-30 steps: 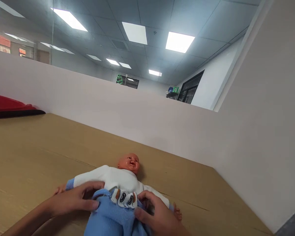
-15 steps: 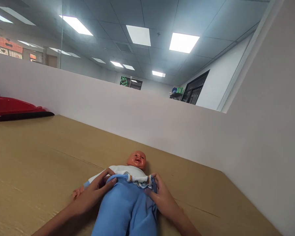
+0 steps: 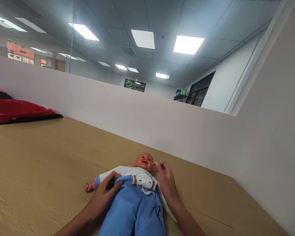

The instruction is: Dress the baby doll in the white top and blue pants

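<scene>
A baby doll (image 3: 144,161) lies on its back on the tabletop, its head toward the wall. It has on a white long-sleeved top (image 3: 123,170) with blue cuffs and blue overalls (image 3: 130,206), whose white bib front (image 3: 145,181) carries an animal face. My left hand (image 3: 107,191) pinches the blue upper edge of the overalls on the picture's left side. Beside the doll's neck, my right hand (image 3: 165,178) is raised with curled fingers pressed together; whatever they may hold is hidden. The doll's legs run out of view at the bottom.
The tan tabletop (image 3: 39,164) meets a pale low wall (image 3: 108,105) behind the doll, with glass above it. A red plastic object with a black edge (image 3: 22,109) rests at the far left. Another pale wall (image 3: 267,147) rises on the right.
My right hand has let go of the overalls' edge and moved up beside the doll's neck. The bib's animal face now lies more unfolded. My left hand keeps its grip. The view has shifted slightly.
</scene>
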The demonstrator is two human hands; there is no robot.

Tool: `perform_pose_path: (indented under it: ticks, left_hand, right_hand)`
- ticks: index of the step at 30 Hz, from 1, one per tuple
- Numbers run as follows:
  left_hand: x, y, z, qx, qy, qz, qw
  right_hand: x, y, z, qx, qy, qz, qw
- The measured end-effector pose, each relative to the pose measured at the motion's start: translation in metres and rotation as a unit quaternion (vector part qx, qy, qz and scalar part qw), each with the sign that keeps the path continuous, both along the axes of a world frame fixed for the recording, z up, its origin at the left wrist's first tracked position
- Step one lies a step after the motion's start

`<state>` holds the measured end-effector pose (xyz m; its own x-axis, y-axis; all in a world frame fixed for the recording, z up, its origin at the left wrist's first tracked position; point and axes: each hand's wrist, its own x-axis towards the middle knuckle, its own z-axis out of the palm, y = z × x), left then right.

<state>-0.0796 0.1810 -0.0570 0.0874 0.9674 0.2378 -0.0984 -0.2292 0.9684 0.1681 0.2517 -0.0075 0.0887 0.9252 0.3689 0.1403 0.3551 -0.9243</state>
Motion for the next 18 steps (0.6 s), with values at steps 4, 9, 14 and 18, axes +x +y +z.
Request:
perform_pose_path:
  ticks: [4, 9, 14, 18]
  left_hand:
    - [0.002, -0.001, 0.0, 0.02, -0.019, 0.011, 1.0]
    - [0.005, -0.002, 0.003, 0.03, -0.023, 0.011, 0.999]
    - [-0.009, 0.0, 0.008, 0.05, 0.105, -0.047, 0.992]
    - [-0.018, 0.002, 0.01, 0.109, 0.152, -0.023, 0.982]
  right_hand:
    - [-0.002, 0.009, 0.0, 0.028, -0.032, -0.021, 0.999]
    - [-0.025, -0.005, 0.02, 0.037, -0.132, 0.091, 0.986]
    - [-0.037, -0.026, 0.04, 0.01, -0.334, 0.26, 0.906]
    - [-0.031, -0.028, 0.045, 0.027, -0.427, 0.278, 0.86]
